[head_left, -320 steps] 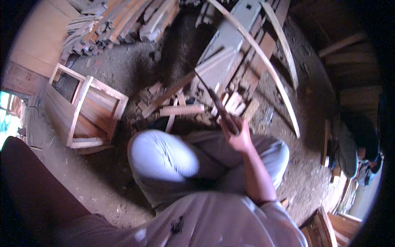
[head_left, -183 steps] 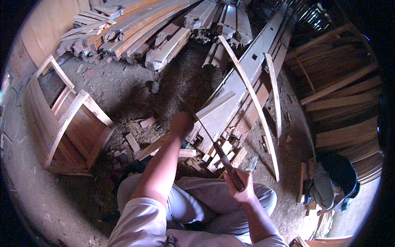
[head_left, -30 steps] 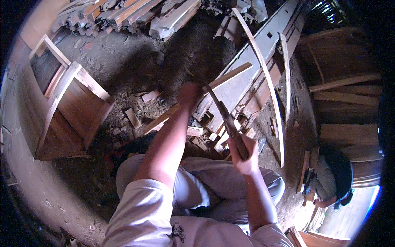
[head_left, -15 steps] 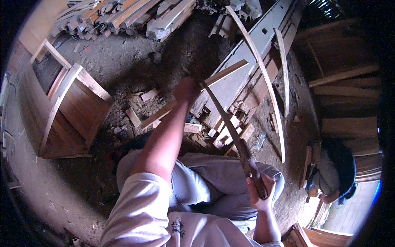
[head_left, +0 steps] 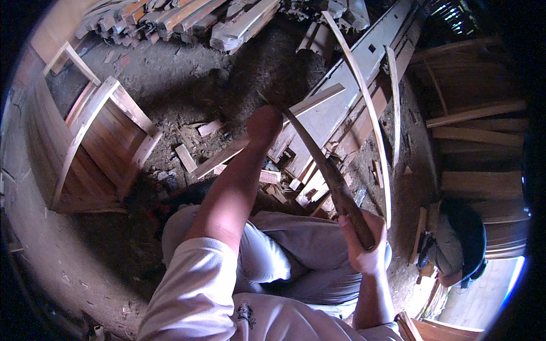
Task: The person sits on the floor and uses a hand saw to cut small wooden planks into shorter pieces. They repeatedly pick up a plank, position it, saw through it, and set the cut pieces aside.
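My right hand point(head_left: 365, 241) is closed round the thick near end of a long, dark, curved tool point(head_left: 335, 179), which looks like a machete. It narrows as it runs up and left to my left hand, crossing over the slat there. Farther forward, my left hand point(head_left: 265, 126) is a fist at a narrow wooden slat point(head_left: 314, 101). The slat slants from low left to upper right, passing behind the fist. My left fingers are mostly hidden by the back of the hand. Under the slat's right end lies a long pale board point(head_left: 327, 122).
Offcuts and chips of wood point(head_left: 210, 127) litter the dirt floor ahead. A wooden frame with slatted panels point(head_left: 108, 150) stands at left. Timber is stacked point(head_left: 182, 14) at the back. A long curved strip point(head_left: 364, 85) lies at right, near a dark cap-like object point(head_left: 465, 236).
My right hand has moved a little upward and forward with the tool's near end. My left hand stays at the slat, and the whole view has shifted slightly.
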Action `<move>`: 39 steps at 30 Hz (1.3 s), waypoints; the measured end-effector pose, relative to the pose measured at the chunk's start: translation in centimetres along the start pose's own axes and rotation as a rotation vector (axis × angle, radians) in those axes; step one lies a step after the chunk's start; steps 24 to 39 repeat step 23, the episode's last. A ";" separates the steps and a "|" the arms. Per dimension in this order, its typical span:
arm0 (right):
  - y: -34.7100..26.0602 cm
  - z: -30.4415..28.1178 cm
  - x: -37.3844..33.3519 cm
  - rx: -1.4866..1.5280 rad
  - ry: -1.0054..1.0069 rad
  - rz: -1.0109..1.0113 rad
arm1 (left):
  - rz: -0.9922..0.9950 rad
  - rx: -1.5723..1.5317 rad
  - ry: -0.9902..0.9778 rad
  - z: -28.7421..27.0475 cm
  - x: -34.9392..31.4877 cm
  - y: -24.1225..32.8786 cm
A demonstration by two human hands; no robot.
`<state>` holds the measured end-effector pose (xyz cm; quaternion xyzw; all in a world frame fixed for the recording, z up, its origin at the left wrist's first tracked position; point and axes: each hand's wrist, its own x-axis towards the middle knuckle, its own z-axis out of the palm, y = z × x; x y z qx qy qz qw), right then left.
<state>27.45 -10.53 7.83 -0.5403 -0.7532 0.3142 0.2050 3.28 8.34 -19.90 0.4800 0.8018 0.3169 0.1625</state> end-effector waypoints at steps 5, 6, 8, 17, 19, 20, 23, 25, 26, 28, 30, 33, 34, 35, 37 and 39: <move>-0.9 -0.1 0.1 -0.057 -0.073 -0.040 | 0.079 0.099 0.024 -1.6 -0.6 0.5; -0.9 -0.1 0.3 -0.061 -0.075 -0.060 | 0.082 0.104 0.022 -1.5 -0.6 0.3; -0.8 -0.6 0.4 -0.074 -0.099 -0.061 | 0.093 0.105 0.015 -1.3 -0.5 0.5; 0.6 2.0 3.0 -0.037 -0.113 -0.090 | 0.194 0.122 0.080 -0.5 -0.6 -1.0; 0.2 2.1 4.2 -0.002 -0.077 -0.037 | 0.119 0.114 -0.038 -1.5 -0.3 -0.2; 0.5 2.6 4.9 0.013 -0.041 -0.027 | 0.090 0.107 -0.097 -2.1 -0.1 0.4; 2.9 5.3 7.6 -0.002 -0.111 -0.030 | 0.006 0.039 -0.115 -1.4 0.1 0.2; 2.9 5.3 7.6 -0.002 -0.111 -0.030 | 0.006 0.039 -0.115 -1.4 0.1 0.2; 2.9 5.3 7.6 -0.002 -0.111 -0.030 | 0.006 0.039 -0.115 -1.4 0.1 0.2; 2.9 5.3 7.6 -0.002 -0.111 -0.030 | 0.006 0.039 -0.115 -1.4 0.1 0.2; 2.9 5.3 7.6 -0.002 -0.111 -0.030 | 0.006 0.039 -0.115 -1.4 0.1 0.2; 2.9 5.3 7.6 -0.002 -0.111 -0.030 | 0.006 0.039 -0.115 -1.4 0.1 0.2; 2.9 5.3 7.6 -0.002 -0.111 -0.030 | 0.006 0.039 -0.115 -1.4 0.1 0.2; 2.9 5.3 7.6 -0.002 -0.111 -0.030 | 0.006 0.039 -0.115 -1.4 0.1 0.2; 2.9 5.3 7.6 -0.002 -0.111 -0.030 | 0.006 0.039 -0.115 -1.4 0.1 0.2; 2.9 5.3 7.6 -0.002 -0.111 -0.030 | 0.006 0.039 -0.115 -1.4 0.1 0.2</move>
